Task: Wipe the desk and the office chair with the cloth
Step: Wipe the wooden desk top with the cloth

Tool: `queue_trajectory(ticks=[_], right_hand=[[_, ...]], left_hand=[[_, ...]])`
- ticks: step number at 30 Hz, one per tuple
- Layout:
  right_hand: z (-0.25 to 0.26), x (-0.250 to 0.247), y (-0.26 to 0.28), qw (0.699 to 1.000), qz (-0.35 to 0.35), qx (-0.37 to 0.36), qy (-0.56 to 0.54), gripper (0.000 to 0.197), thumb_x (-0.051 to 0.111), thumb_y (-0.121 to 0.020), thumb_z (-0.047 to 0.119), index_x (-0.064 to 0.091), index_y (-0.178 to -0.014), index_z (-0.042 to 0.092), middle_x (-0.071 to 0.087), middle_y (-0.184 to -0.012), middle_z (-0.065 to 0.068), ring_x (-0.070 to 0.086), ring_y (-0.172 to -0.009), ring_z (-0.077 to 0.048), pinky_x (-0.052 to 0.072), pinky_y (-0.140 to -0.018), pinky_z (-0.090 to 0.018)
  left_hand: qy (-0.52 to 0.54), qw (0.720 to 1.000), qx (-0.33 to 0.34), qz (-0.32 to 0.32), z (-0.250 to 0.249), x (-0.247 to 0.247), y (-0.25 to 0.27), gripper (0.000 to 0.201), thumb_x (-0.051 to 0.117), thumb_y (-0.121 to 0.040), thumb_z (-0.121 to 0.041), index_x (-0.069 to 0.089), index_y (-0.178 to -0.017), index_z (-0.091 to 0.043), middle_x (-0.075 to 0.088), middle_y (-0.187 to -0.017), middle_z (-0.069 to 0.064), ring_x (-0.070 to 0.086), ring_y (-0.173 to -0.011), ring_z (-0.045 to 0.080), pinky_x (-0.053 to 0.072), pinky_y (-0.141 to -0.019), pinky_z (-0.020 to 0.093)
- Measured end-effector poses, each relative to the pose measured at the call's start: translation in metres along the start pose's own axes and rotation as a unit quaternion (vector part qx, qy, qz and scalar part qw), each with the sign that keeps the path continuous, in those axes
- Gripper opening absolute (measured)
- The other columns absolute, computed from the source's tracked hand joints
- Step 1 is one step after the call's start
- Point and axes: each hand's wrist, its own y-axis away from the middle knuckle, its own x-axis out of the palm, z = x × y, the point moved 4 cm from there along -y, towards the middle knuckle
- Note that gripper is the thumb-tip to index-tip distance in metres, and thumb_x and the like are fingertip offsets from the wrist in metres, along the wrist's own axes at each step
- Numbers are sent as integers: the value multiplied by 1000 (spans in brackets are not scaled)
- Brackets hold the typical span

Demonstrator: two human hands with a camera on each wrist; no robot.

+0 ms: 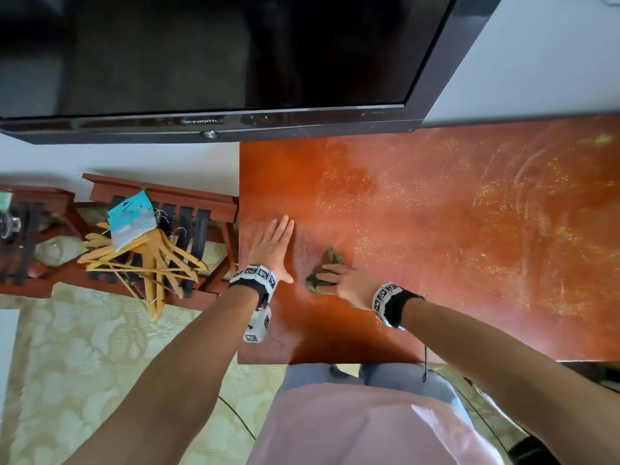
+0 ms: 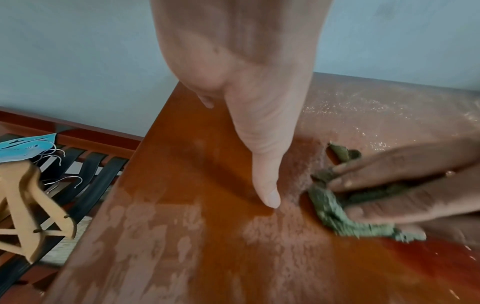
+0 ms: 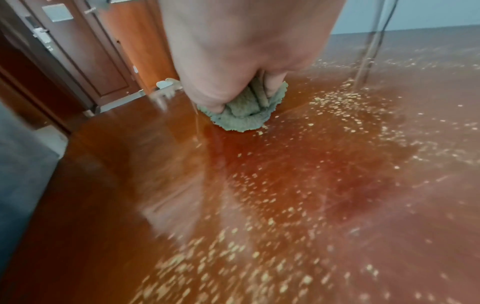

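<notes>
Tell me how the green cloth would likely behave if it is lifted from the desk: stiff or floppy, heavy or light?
Probably floppy: the cloth is crumpled into folds under the right hand. Likely light, since the hand nearly covers it. It may drag a little, as the desk looks damp.

The left grip (image 2: 241,72) rests its thumb tip on the worktop (image 2: 182,257) — just right of it, the right grip (image 2: 405,185) holds the green cloth (image 2: 330,214) down.

Hotel-style room, wall television (image 1: 235,55), slatted wooden rack (image 1: 188,198), hangers (image 1: 147,260), patterned carpet (image 1: 84,347)
</notes>
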Motion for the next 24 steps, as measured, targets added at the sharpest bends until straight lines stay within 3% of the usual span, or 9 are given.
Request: queue_trajectory(ticks=[5,7,11,15,19,24], right_hand=[[-56,-36,-21,996,-68,47,-28,69,69,-88,-1,54,-146,33,45,-158,4,35,-150,-31,48,-111,-53],[-85,-54,-32,991,-97,86,-29,67,74,-85,2,58,-142,33,50,-154,3,41,-147,-32,52,-106,-53],[-130,-86,-54,967,-107,223,-55,57,61,-97,5,52,-147,32,42,-160,-1,34,-150,-34,51,-106,-56],[-130,-92,-64,947,-119,284,-90,62,57,-98,-1,49,-150,31,37,-163,2,26,-154,-32,42,-114,-59],[-104,-72,-60,954,-94,265,-101,64,60,-97,1,48,-151,33,34,-164,3,23,-155,-30,39,-117,-57],[-43,-39,-34,986,-48,146,-71,64,59,-97,1,46,-153,30,30,-166,1,18,-157,-30,34,-122,-52]], left_hand=[[21,1000,-10,18,-5,5,-16,149,94,-67,-48,-16,-164,-20,-23,-171,-5,-13,-159,18,14,-127,38],[29,999,-9,13,-6,8,-17,150,95,-66,-47,-17,-163,-22,-23,-171,-6,-13,-159,16,12,-127,36],[32,999,-9,17,-4,11,-18,151,95,-65,-48,-17,-163,-23,-22,-171,-6,-12,-159,17,13,-127,37],[30,999,-17,22,-5,12,-18,152,95,-66,-47,-19,-162,-22,-24,-170,-6,-14,-159,17,14,-127,38],[35,999,-17,29,-6,10,-16,150,95,-67,-44,-18,-163,-22,-23,-170,-5,-13,-159,18,14,-127,39],[34,999,-17,35,-6,8,-15,154,96,-64,-45,-19,-163,-22,-23,-170,-4,-13,-159,19,23,-127,42]])
